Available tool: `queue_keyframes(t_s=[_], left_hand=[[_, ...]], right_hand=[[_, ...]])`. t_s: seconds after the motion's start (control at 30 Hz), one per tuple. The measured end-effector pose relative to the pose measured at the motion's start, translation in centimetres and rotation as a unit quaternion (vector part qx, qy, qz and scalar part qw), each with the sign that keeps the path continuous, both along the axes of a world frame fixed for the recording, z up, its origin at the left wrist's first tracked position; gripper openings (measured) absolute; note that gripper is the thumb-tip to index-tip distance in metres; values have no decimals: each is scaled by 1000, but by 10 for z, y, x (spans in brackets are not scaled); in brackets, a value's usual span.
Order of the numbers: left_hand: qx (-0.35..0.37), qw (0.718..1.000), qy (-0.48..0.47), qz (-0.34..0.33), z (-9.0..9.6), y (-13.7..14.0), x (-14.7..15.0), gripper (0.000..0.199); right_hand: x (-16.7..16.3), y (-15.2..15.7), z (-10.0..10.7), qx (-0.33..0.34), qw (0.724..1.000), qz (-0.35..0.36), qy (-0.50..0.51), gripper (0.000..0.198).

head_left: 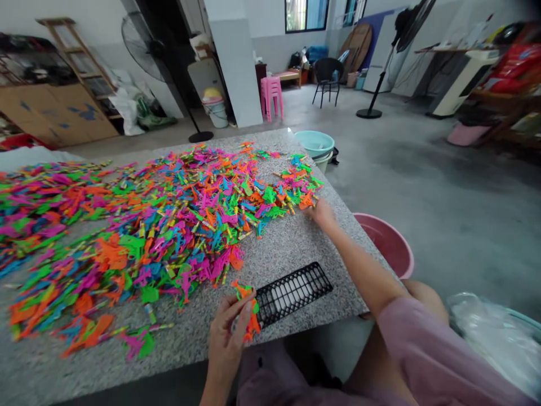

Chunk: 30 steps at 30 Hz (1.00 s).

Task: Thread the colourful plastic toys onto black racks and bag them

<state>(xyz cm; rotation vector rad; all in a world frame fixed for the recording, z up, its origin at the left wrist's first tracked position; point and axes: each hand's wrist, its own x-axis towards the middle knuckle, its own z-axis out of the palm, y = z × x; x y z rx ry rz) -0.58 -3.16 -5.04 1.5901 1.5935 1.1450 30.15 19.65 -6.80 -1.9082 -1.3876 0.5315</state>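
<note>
My left hand [230,324] is closed around a few small orange and green plastic toys [252,322], at the left end of a black plastic lattice basket [296,290] lying on the speckled stone table [279,248]. At the right edge of a big heap of similar toys [203,208], in pink, orange, green and blue with yellow parts, is my right hand [321,214]. Its fingertips are beside an orange toy [306,201]; they are partly hidden and blurred, so whether they grip it does not show.
Beyond the table's right edge are a pink basin [386,242] and a light blue basin [315,142]. Clear plastic bags [490,332] lie at the lower right. Two standing fans, pink stools [271,97] and a black chair [327,76] stand farther back.
</note>
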Motion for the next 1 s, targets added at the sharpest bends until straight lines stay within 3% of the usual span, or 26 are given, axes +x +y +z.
queue_keyframes(t_s=[0.07,0.13,0.27,0.37,0.47,0.57,0.7,1.0], left_hand=[[-6,1000,-28,7,-1,-3,3,27],[-15,999,-43,15,-1,-7,8,26],[-36,997,-58,35,-3,-11,17,27],[-39,996,-68,40,-6,-12,20,29],[-31,996,-79,36,-7,-13,22,30],[-20,995,-89,32,-7,-12,24,29],[-14,995,-99,30,-6,-11,24,27],[-30,991,-125,41,-6,-12,23,28]], right_hand=[[10,1,-8,-26,999,10,21,17],[9,-20,-18,-47,997,38,50,14],[-22,-109,-34,-72,974,133,166,16],[-65,-186,-40,-113,913,219,325,28],[-107,-234,-44,-119,895,271,335,20],[-129,-244,-43,-87,922,306,221,8],[-130,-232,-31,-50,947,313,57,6],[-128,-218,-14,-96,929,357,-27,10]])
